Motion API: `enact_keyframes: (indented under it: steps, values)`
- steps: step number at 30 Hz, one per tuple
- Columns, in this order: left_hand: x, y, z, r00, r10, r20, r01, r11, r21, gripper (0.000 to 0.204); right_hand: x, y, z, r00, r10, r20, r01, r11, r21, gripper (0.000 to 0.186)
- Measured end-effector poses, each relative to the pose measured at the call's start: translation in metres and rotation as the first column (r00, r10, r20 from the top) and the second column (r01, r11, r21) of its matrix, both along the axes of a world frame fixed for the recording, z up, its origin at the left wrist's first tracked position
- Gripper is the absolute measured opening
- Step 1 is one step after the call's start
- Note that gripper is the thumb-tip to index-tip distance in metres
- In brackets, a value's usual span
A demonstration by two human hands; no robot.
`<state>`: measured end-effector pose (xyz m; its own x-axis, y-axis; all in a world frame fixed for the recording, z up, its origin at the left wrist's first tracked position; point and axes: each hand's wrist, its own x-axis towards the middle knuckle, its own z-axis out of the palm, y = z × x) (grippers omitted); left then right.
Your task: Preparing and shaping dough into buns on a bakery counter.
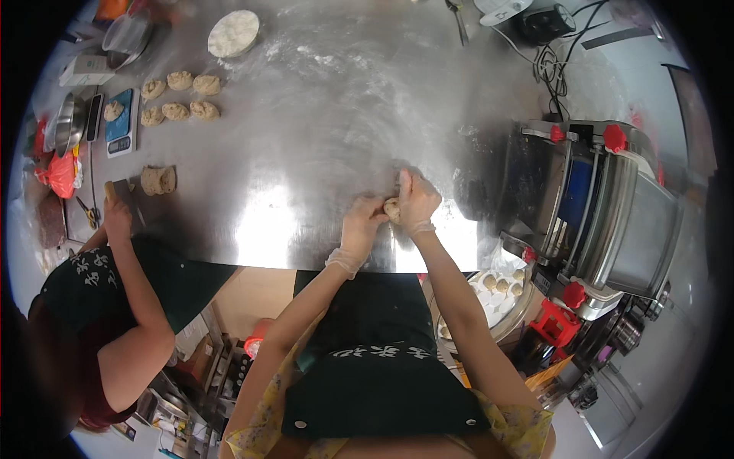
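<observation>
Near the front edge of the steel table (329, 153), my left hand (362, 226) and my right hand (418, 200) cup a small speckled dough ball (392, 211) between them, fingers curled against it. Both hands wear thin clear gloves. My right thumb and fingers partly cover the ball. Further left lie a larger dough lump (157, 180), two rows of dough pieces (176, 111) and a blue digital scale (122, 140) bearing another piece (114, 111).
A co-worker's hand (117, 214) grips a scraper at left, beside bowls (70, 122) and scissors. A flour bowl (233, 33) stands at the back. At right are a steel machine with red knobs (627, 222), cables, and a lined tray of dough balls (489, 302) below the table edge.
</observation>
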<state>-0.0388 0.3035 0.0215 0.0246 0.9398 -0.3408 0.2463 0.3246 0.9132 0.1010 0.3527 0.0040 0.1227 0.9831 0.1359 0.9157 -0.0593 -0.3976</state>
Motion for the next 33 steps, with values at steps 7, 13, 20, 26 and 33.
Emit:
enact_keyframes:
  steps: [7,13,20,26,33]
  values:
    - [0.019,-0.012,-0.001,0.981,-0.165,-0.105,0.189,0.942,0.278,0.037,0.000,-0.029,0.007,0.948,-0.237,-0.215,0.225,0.971,-0.079,0.034]
    - [0.022,-0.003,0.007,0.984,-0.106,-0.143,0.126,0.982,0.138,0.031,0.009,-0.032,0.002,0.976,-0.218,-0.021,0.217,0.976,-0.015,0.026]
    - [0.028,-0.013,0.009,0.958,-0.221,-0.185,0.265,0.929,0.260,0.042,0.013,-0.050,-0.002,0.948,-0.302,-0.103,0.312,0.944,0.103,0.030]
    - [0.018,-0.024,0.003,0.899,-0.338,-0.279,0.416,0.859,0.299,0.047,0.001,-0.072,0.014,0.862,-0.456,-0.220,0.427,0.889,-0.165,0.028]
    - [0.023,-0.033,0.001,0.956,-0.284,-0.068,0.291,0.949,0.125,0.049,0.002,-0.074,0.006,0.883,-0.456,-0.115,0.439,0.887,-0.143,0.031]
